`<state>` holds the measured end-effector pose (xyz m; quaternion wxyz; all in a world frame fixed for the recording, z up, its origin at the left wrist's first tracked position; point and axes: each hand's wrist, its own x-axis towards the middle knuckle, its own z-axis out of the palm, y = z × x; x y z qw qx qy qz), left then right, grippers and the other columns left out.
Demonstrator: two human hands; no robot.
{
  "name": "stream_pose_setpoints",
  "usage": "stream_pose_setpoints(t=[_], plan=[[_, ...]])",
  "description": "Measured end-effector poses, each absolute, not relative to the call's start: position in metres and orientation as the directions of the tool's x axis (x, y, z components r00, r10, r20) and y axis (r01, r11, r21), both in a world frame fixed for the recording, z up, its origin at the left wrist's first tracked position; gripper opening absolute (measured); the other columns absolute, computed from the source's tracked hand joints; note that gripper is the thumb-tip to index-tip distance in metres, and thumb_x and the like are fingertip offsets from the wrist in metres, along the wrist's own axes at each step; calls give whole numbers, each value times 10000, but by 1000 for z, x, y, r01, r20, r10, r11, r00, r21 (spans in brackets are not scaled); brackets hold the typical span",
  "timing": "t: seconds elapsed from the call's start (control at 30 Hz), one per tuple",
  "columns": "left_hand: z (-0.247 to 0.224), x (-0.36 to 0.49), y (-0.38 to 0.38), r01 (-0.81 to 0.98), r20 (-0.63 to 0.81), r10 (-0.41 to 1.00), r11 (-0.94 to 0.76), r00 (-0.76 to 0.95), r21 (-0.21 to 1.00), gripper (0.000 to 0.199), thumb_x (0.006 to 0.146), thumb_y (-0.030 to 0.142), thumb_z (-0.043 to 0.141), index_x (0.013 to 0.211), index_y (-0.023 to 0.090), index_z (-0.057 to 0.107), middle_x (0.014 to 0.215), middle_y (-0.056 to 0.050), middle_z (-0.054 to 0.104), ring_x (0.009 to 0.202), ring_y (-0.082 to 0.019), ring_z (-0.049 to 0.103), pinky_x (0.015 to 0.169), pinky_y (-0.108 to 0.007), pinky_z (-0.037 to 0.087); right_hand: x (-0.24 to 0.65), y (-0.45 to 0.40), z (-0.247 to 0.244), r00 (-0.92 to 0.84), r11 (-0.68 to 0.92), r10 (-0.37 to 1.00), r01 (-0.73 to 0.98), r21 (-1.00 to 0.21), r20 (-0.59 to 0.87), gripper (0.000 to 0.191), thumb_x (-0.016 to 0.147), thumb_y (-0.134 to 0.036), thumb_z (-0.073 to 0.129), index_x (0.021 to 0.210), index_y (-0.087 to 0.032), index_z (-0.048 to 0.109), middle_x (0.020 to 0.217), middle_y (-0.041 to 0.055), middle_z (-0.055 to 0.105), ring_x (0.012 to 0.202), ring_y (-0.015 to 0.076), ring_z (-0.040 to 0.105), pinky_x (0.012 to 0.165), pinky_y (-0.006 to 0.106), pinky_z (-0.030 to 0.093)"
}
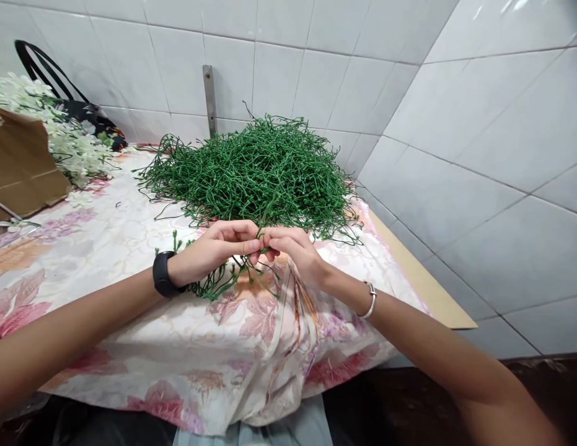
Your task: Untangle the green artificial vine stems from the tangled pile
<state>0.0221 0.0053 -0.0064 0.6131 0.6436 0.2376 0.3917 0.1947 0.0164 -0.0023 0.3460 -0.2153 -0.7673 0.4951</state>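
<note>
Bare forearms (400,319) extend; left hand (214,249) and right hand (304,253) tightly pinch thin green plastic stems (259,231), probably to steady them.

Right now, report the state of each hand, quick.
Left hand: closed, fingertips pinching thin green stems.
Right hand: closed, fingertips on the same stems, meeting the left's.

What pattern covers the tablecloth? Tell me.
Pink, purple and orange flowers on a white tablecloth, best in the head view.
</note>
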Motion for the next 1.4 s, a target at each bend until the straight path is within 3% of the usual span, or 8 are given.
stream_pose_setpoints(t=[0.13, 0.4, 0.7, 0.8, 0.93, 1.17, 1.4], plan=[[-7, 21, 4, -271, 248, 759, -98, 603, 958, 45, 765, 149, 563, 733, 117, 567, 629, 12, 534, 586, -61, 499, 582, -167, 379, 191, 15, -3, -660, 249, 688, -177, -952, 303, 202, 719, -232, 367, 585, -136, 483, 614, 11, 475, 552, 87, 425, 509, 232, 295], [-5, 21, 0, -240, 235, 730, -100, 642, 966, 86, 779, 148, 550, 704, 106, 554, 603, 18, 509, 567, -51, 463, 557, -161, 348, 189, 12, -3, -647, 198, 713, -181, -963, 269, 209, 670, -275, 361, 491, -173, 326, 520, -17, 323, 508, 89, 317, 491, 244, 229], [-4, 22, 1, -189, 239, 737, -152, 632, 970, 89, 789, 166, 540, 719, 113, 549, 607, 16, 500, 572, -59, 453, 568, -175, 351, 182, 6, -6, -515, -5, 843, -296, -955, 156, 216, 643, -265, 381, 450, -170, 375, 519, -12, 410, 495, 84, 312, 515, 239, 271], [-5, 23, 0, -185, 241, 753, -159, 613, 970, 88, 788, 180, 543, 728, 117, 556, 608, 16, 499, 580, -61, 455, 569, -175, 353, 179, 5, -7, -517, -77, 846, -361, -929, 130, 229, 652, -260, 385, 445, -173, 337, 482, -32, 341, 475, 77, 287, 524, 238, 277], [-6, 27, -3, -217, 255, 807, -161, 533, 963, 78, 770, 200, 572, 744, 130, 550, 610, 23, 521, 587, -62, 473, 581, -175, 366, 179, 7, -4, -510, -31, 845, -352, -936, 163, 262, 682, -275, 390, 467, -183, 271, 467, -50, 247, 470, 79, 299, 543, 245, 296], [-5, 30, -4, -103, 270, 886, -249, 378, 963, 109, 764, 232, 581, 775, 130, 543, 606, 13, 569, 580, -72, 506, 594, -194, 404, 184, 13, -4, -401, 257, 869, -132, -957, 289, 289, 758, -245, 361, 488, -176, 284, 456, -55, 273, 465, 64, 257, 507, 245, 216], [3, 26, -7, -26, 186, 886, -193, 426, 981, 142, 720, 193, 621, 831, 109, 590, 664, -5, 612, 607, -85, 561, 596, -193, 445, 184, 14, -11, -349, 251, 892, -145, -957, 287, 288, 754, -251, 402, 487, -167, 334, 501, -39, 319, 491, 67, 293, 513, 242, 241]])
